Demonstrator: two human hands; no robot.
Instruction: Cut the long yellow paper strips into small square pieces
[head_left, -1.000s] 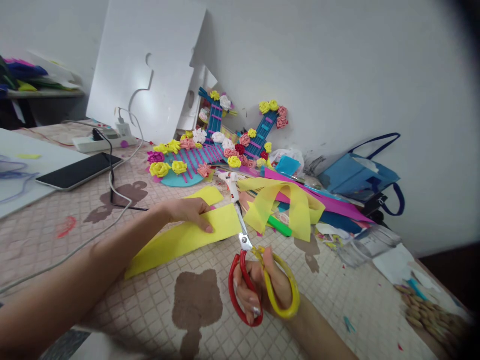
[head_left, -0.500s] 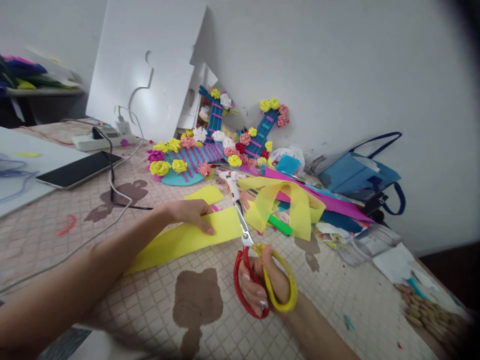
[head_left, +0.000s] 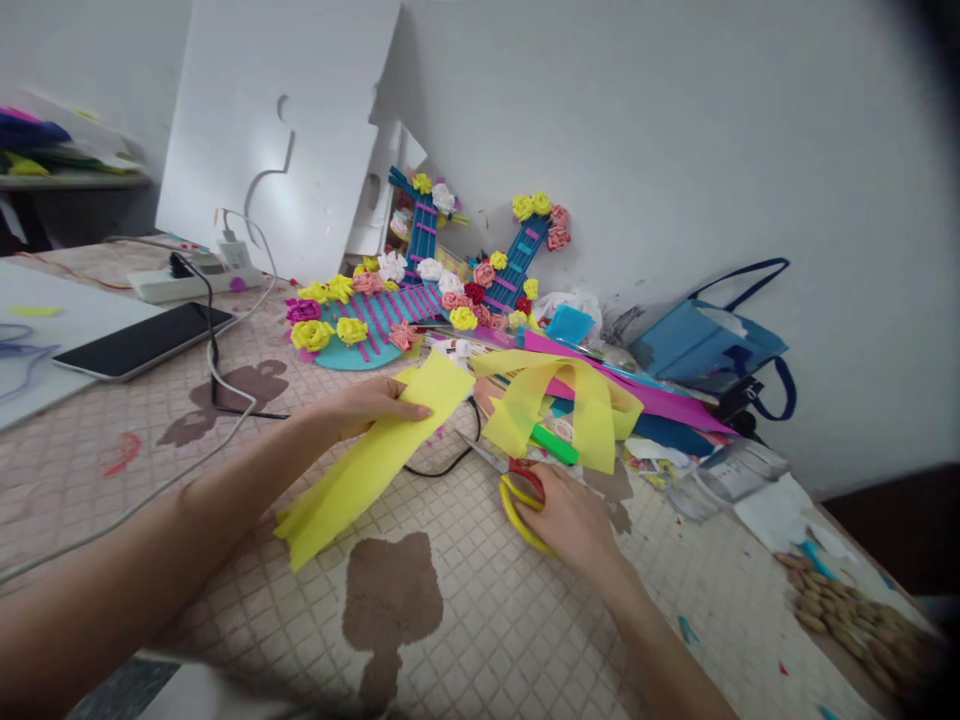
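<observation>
My left hand [head_left: 380, 402] pinches a long strip of yellow crepe paper [head_left: 360, 480] near its upper end. The strip slants down to the left over the table. In my right hand [head_left: 568, 505] are scissors with one red and one yellow handle [head_left: 517, 500]. Their blades look closed and point up to the left, apart from the held strip. A looped yellow paper strip [head_left: 607, 415] lies beyond the scissors, beside a green stick-like piece [head_left: 555, 444]. The white glue gun [head_left: 454, 348] is mostly hidden behind the held strip.
Flower-covered blue decorations [head_left: 382, 310] stand against the wall. At the left are a tablet [head_left: 142, 340], a power strip [head_left: 195, 280] and trailing cables. A blue bag [head_left: 712, 345] leans at the right, with peanuts [head_left: 847, 620] nearer the table's right edge.
The scissors have come away from the strip, turned leftward and closed. My left hand has lifted and tilted the strip, so its top end now covers much of the glue gun.
</observation>
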